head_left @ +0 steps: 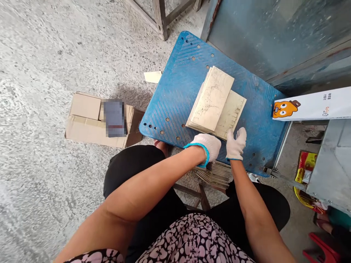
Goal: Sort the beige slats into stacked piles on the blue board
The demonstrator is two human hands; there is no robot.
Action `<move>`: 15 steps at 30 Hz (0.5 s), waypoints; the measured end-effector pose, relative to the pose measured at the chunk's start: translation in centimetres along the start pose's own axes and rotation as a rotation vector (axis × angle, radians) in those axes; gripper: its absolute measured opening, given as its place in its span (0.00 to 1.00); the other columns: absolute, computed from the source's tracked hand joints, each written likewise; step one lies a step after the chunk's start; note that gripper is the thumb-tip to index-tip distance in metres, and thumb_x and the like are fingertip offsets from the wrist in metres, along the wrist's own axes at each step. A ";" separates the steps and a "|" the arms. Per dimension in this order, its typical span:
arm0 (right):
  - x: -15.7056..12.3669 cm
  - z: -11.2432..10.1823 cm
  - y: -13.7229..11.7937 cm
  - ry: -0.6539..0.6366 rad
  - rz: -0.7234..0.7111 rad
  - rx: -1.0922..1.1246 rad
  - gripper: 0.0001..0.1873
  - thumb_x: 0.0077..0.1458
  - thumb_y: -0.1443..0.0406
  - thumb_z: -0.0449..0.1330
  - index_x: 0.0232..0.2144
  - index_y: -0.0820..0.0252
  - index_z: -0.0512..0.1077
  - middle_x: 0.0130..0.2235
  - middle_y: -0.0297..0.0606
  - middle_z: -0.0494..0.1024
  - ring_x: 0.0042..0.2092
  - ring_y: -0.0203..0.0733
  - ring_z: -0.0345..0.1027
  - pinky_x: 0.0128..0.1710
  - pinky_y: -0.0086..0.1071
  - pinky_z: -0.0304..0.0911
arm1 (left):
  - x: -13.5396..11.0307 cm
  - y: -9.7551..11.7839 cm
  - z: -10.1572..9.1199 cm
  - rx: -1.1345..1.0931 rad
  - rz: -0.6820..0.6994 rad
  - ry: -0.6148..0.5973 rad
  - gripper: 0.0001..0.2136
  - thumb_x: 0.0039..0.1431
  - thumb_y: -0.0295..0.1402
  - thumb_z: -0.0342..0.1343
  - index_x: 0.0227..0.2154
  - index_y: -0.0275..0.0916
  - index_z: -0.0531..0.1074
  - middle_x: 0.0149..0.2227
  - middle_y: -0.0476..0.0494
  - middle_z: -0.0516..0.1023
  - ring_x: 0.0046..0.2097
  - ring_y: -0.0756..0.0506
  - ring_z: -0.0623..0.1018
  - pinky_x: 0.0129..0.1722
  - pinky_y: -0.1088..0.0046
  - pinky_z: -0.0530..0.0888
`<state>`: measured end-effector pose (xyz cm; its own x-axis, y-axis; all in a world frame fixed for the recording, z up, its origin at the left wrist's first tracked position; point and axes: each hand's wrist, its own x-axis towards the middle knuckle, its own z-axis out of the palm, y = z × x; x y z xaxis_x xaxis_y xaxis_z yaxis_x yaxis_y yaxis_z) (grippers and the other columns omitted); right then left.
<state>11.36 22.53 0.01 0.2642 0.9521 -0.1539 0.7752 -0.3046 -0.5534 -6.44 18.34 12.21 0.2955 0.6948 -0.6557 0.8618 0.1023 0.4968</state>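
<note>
A stack of thin, pale yellowish panels (210, 98) with dark marks on top lies on the blue plastic board (175, 76). Partly under the stack, a single marked panel (233, 107) sticks out to the right. My left hand (210, 146), in a white knit glove with a blue cuff, is at the board's near edge, just below the stack; its fingers are hidden. Gloved the same way, my right hand (236, 145) is by the near corner of the single panel, with thumb and fingers apart and nothing visible in it. Below the board, more stacked panels (215, 173) show between my knees.
On the floor at left stands a cardboard box (85, 126) with a blurred dark object (115, 118) on top. A loose pale piece (153, 76) lies beside the board. At right are a white printed box (315, 104), a metal housing (333, 157) and a red stool (323, 248).
</note>
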 end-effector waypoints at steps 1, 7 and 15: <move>-1.6 -0.8 0.7 -0.021 -0.025 0.042 0.31 0.56 0.49 0.56 0.56 0.60 0.67 0.54 0.46 0.74 0.55 0.47 0.70 0.58 0.43 0.63 | -0.1 -0.1 -0.1 -0.002 -0.008 -0.003 0.17 0.63 0.35 0.53 0.49 0.33 0.79 0.45 0.25 0.81 0.50 0.33 0.80 0.49 0.57 0.75; -11.8 -3.6 5.0 -0.397 -0.021 -0.064 0.15 0.58 0.51 0.56 0.39 0.50 0.75 0.44 0.37 0.81 0.46 0.43 0.74 0.52 0.38 0.68 | -0.3 -0.4 -0.3 0.016 -0.012 -0.015 0.18 0.63 0.36 0.52 0.51 0.33 0.77 0.47 0.24 0.80 0.52 0.32 0.78 0.51 0.55 0.74; -15.8 -2.9 7.6 -0.609 -0.110 -0.379 0.16 0.60 0.62 0.55 0.48 0.57 0.75 0.49 0.41 0.79 0.52 0.48 0.72 0.55 0.40 0.63 | 0.3 0.0 1.0 -0.009 0.033 0.009 0.18 0.61 0.31 0.55 0.50 0.29 0.78 0.47 0.20 0.79 0.53 0.30 0.77 0.52 0.53 0.73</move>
<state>14.73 5.06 0.57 -0.1080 0.7901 -0.6033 0.9536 -0.0892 -0.2875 -5.91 17.82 11.48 0.3202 0.7042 -0.6337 0.8477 0.0856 0.5235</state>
